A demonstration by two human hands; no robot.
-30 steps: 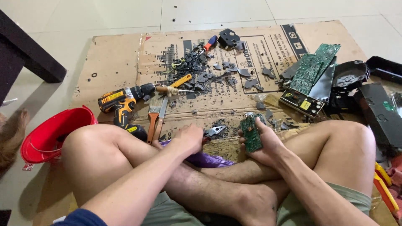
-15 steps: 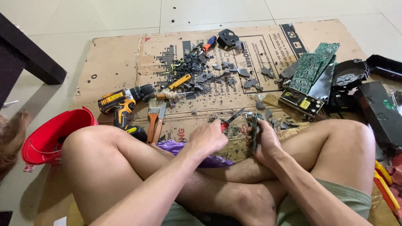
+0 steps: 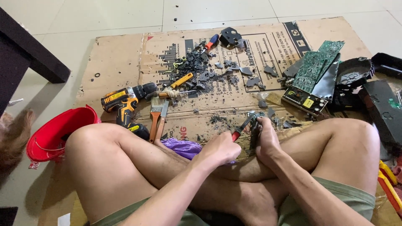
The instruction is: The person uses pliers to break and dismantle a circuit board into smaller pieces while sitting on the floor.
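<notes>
- Your left hand (image 3: 220,148) is closed round the red handles of a pair of pliers (image 3: 243,127); the tool's nose points up & away from the hand, twd the piece in your other hand.
- Your right hand (image 3: 266,140) is wrapped shut on a small dark circuit board (image 3: 253,133), held on edge just left of that palm, btwn both hands and over your crossed legs.
- Pliers' tip looks to meet the top of the board; can't tell exactly what part it bites.
- To do this well, in my view: keep the board braced low vs your shin so it won't twist, and grip it below the bite point w/ fingers clear of the nose.
- Take small bites, rock rather than yank; bits likely fly, so angle the pull away from your bare legs & face.
- Just beyond your hands: cardboard sheet (image 3: 121,62) on the floor, strewn w/ a pile of black plastic scraps (image 3: 197,67).
- Beyond & left of your left hand: a paintbrush (image 3: 155,115), a yellow-and-black drill (image 3: 123,100), a yellow-handled screwdriver (image 3: 181,80).
- Far left of your left knee: a red bucket (image 3: 54,134).
- Beyond & right of your right hand: green circuit boards (image 3: 318,65) leaning on dark casings.
- A purple bag (image 3: 184,147) sits just left of your left hand, under the knee.
</notes>
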